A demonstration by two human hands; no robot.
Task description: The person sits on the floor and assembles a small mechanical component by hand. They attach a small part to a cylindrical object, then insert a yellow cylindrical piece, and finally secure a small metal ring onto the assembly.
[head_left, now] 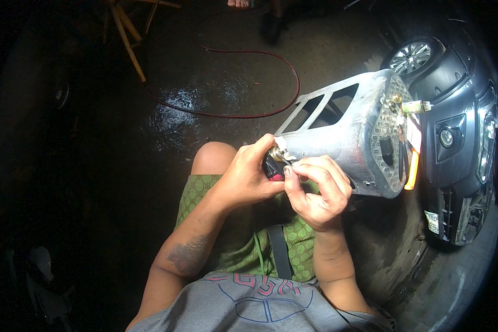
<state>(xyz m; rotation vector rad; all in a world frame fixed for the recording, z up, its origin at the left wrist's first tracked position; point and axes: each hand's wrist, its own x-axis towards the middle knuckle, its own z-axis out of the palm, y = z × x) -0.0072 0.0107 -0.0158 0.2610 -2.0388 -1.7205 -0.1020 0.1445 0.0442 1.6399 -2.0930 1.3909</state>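
silver plastic headlight housing (343, 138) sits at centre, propped over the person's lap, its bulb end at 3 o'clock. the left hand (249, 177) is clenched around a black and red connector (272, 167) at the housing's 9 o'clock end. the right hand (318, 191) pinches that same end. a dark car (459, 138) stands at 3 o'clock, and a red hose (249, 83) lies on the wet floor at 12 o'clock.

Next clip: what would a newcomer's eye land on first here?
The silver headlight housing, brightly lit at centre right, with both hands at its near end: left hand gripping a small black-and-red part, right hand pinching beside it. Behind, a grey car at the right edge and a red hose on the wet floor.
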